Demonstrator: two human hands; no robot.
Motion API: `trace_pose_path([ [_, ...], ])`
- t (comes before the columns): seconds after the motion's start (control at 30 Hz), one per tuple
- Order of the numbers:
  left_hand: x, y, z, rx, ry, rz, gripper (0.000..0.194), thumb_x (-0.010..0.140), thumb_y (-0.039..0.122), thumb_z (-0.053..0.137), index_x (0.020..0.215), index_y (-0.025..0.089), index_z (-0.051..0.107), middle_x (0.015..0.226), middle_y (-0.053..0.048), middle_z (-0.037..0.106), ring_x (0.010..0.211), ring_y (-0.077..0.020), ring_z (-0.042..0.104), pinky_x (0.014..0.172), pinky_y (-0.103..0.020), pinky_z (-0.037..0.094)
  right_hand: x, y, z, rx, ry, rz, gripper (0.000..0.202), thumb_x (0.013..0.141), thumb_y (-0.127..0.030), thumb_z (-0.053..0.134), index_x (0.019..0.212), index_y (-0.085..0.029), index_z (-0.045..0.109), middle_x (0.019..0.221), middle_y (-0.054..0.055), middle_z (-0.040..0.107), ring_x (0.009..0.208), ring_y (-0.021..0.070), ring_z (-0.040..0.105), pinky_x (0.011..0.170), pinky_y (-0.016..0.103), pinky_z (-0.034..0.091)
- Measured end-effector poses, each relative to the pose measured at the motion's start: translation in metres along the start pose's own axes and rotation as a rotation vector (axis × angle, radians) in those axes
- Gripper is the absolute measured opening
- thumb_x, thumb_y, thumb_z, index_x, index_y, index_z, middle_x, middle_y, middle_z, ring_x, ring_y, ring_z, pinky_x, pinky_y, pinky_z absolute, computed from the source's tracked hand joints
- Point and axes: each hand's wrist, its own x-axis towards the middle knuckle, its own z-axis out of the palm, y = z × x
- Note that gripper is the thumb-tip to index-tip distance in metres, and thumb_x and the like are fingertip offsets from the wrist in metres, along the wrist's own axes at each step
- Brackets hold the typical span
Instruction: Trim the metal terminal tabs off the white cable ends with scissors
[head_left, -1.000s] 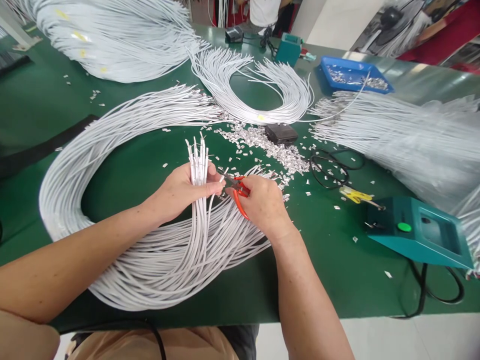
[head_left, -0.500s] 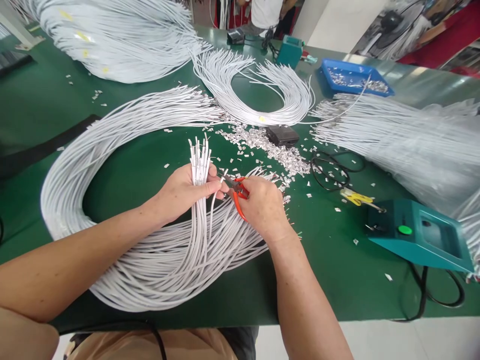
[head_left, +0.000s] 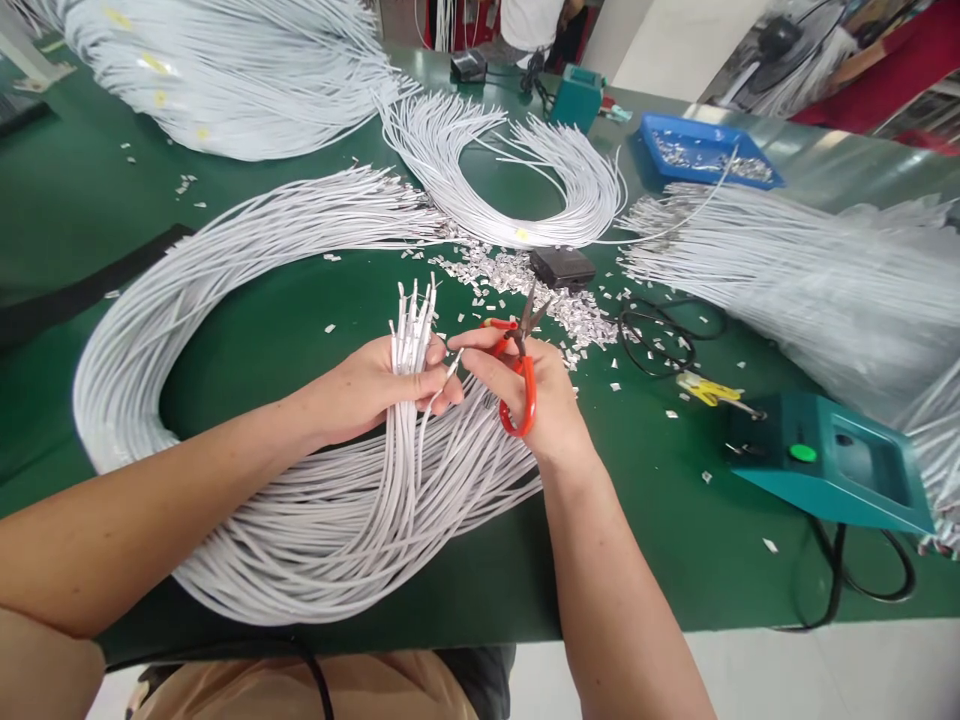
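My left hand (head_left: pixel 375 388) is closed around an upright bunch of white cables (head_left: pixel 409 345) whose ends stick up above the fingers. One separate cable end (head_left: pixel 452 366) slants up beside its thumb. My right hand (head_left: pixel 544 395) holds red-handled scissors (head_left: pixel 525 365), blades pointing up and slightly parted. Its thumb and forefinger reach to the tip of that separate cable. Below both hands lies a large coil of white cables (head_left: pixel 322 540) on the green table (head_left: pixel 637 540).
White scraps (head_left: pixel 502 280) lie around a black block (head_left: pixel 562 268). A teal device (head_left: pixel 832 460) stands at the right, near yellow-handled pliers (head_left: pixel 709 388). Farther back are a blue tray (head_left: pixel 712 125), more cable bundles (head_left: pixel 225 80) and people (head_left: pixel 892 65).
The scissors have swung from pointing left at the separate cable to pointing up. My right thumb and forefinger have extended to the cable tip. The held bunch has shifted slightly right.
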Motion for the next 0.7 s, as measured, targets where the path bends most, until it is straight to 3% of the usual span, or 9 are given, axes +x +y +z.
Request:
trace_pose_path([
  [0.27,0.000,-0.001,-0.001,-0.026,0.028,-0.012,0.024,0.080,0.024,0.069,0.076,0.018,0.046,0.068,0.001,0.064,0.064,-0.0104,0.056,0.065,-0.025,0.041,0.003,0.008,0.002,0.013,0.018,-0.002,0.011,0.078,-0.030,0.071,0.075,-0.020,0.066,0.076,-0.002,0.058,0.071,0.0115,0.051,0.072,0.029,0.043],
  [0.4,0.001,-0.002,-0.002,-0.021,0.129,-0.034,0.029,0.072,0.021,0.076,0.074,0.018,0.047,0.072,0.001,0.064,0.071,-0.0115,0.059,0.071,-0.027,0.044,0.002,0.008,0.008,-0.128,0.090,-0.031,0.011,0.082,-0.027,0.063,0.074,-0.019,0.061,0.074,-0.002,0.055,0.068,0.0108,0.049,0.069,0.027,0.042],
  [0.53,0.001,-0.002,0.001,0.009,0.232,0.020,0.033,0.066,0.019,0.079,0.070,0.018,0.046,0.062,0.006,0.054,0.059,-0.0081,0.050,0.061,-0.024,0.038,-0.001,0.008,0.013,-0.354,0.155,-0.150,0.014,0.079,-0.023,0.062,0.068,-0.020,0.054,0.072,-0.002,0.052,0.068,0.0120,0.048,0.070,0.028,0.041],
  [0.7,0.000,-0.002,0.004,0.167,0.387,0.062,0.033,0.063,0.022,0.079,0.068,0.018,0.046,0.061,0.006,0.052,0.055,-0.0082,0.045,0.056,-0.025,0.035,-0.001,0.011,0.017,-0.321,0.123,-0.176,0.013,0.080,-0.025,0.061,0.068,-0.021,0.055,0.069,-0.002,0.052,0.066,0.0123,0.050,0.070,0.029,0.044],
])
